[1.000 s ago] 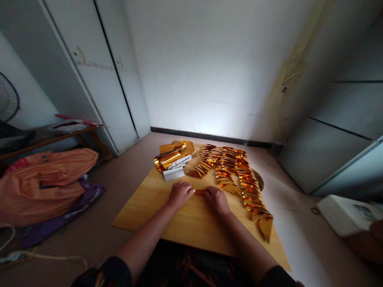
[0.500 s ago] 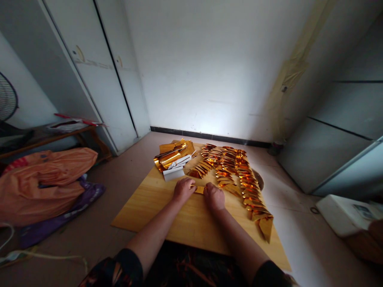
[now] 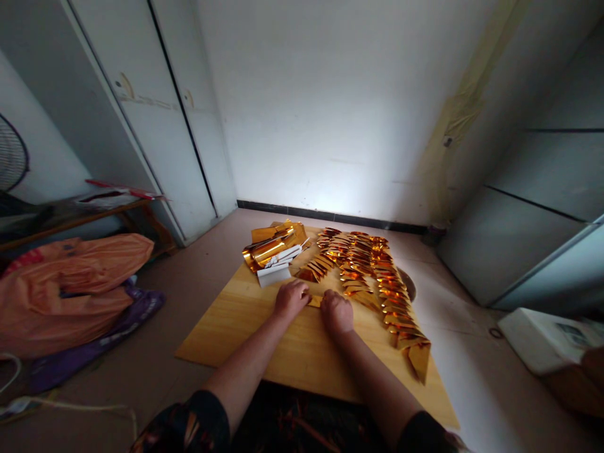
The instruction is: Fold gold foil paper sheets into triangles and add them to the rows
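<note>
Between my two hands lies a narrow gold foil paper (image 3: 314, 302), low over the wooden board. My left hand (image 3: 290, 299) is closed on its left end, and my right hand (image 3: 336, 311) grips the right end. The fingers cover both ends, so only the middle strip shows. Just beyond and to the right stand rows of folded gold foil papers (image 3: 394, 292), overlapping one another. A shorter row of folded pieces (image 3: 315, 268) sits right behind my hands.
Loose gold foil sheets (image 3: 274, 245) and white-backed paper (image 3: 274, 274) are piled at the board's (image 3: 226, 333) far left. An orange bag (image 3: 70, 289) lies on the floor to the left. A white box (image 3: 542, 340) is at the right, and a wall stands behind.
Both hands stay almost in place on the gold foil paper; the strip between them looks slightly narrower. The piles have not moved.
</note>
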The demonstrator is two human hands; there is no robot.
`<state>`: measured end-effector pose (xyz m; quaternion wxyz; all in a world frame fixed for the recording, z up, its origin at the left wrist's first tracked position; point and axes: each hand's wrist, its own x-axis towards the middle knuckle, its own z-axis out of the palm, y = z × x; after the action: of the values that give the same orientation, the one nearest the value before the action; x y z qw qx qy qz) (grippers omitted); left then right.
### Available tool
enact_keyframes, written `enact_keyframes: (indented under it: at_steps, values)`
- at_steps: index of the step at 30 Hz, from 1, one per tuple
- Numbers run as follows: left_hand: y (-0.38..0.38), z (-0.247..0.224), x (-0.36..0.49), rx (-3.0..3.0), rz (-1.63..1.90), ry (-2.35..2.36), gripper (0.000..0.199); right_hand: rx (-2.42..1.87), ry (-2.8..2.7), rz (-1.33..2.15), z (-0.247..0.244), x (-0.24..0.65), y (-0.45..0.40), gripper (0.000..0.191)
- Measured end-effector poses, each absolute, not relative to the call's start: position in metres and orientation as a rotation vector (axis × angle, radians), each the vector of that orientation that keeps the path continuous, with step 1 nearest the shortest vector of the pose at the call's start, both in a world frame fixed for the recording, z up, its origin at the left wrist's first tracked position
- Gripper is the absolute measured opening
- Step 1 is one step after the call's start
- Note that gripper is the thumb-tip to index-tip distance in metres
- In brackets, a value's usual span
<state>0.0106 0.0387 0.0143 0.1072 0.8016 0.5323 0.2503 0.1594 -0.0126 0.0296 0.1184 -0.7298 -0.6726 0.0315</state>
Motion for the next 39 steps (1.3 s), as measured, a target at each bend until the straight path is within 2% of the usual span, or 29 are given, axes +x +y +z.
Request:
enact_keyframes:
  at_steps: [6, 11, 14, 16, 22, 26, 31, 39]
  values:
    - [0.038, 0.015, 0.011, 2.403, 0.726, 1.573, 0.009, -2.138, -1.98, 0.05, 0.025, 0.157, -0.012, 0.016]
    - [0.034, 0.018, 0.012, 2.463, 0.695, 1.585, 0.019, -2.111, -1.993, -0.03, 0.026, 0.158, -0.014, 0.016]
    - [0.031, 0.02, 0.013, 2.528, 0.671, 1.612, 0.012, -2.015, -2.09, -0.075, 0.028, 0.16, -0.014, 0.018]
    - [0.03, 0.021, 0.014, 2.57, 0.602, 1.614, 0.006, -1.969, -2.157, -0.03, 0.029, 0.161, -0.013, 0.019]
    - [0.03, 0.02, 0.015, 2.527, 0.421, 1.64, 0.012, -2.084, -2.073, 0.206, 0.035, 0.159, -0.012, 0.019]
    - [0.031, 0.018, 0.01, 2.542, 0.464, 1.565, 0.013, -2.112, -2.02, 0.203, 0.037, 0.156, -0.014, 0.017]
    - [0.028, 0.019, 0.006, 2.535, 0.485, 1.51, 0.003, -2.138, -1.961, 0.157, 0.033, 0.151, -0.015, 0.017]
    - [0.026, 0.019, 0.006, 2.483, 0.533, 1.51, 0.009, -2.165, -1.912, 0.259, 0.036, 0.153, -0.015, 0.014]
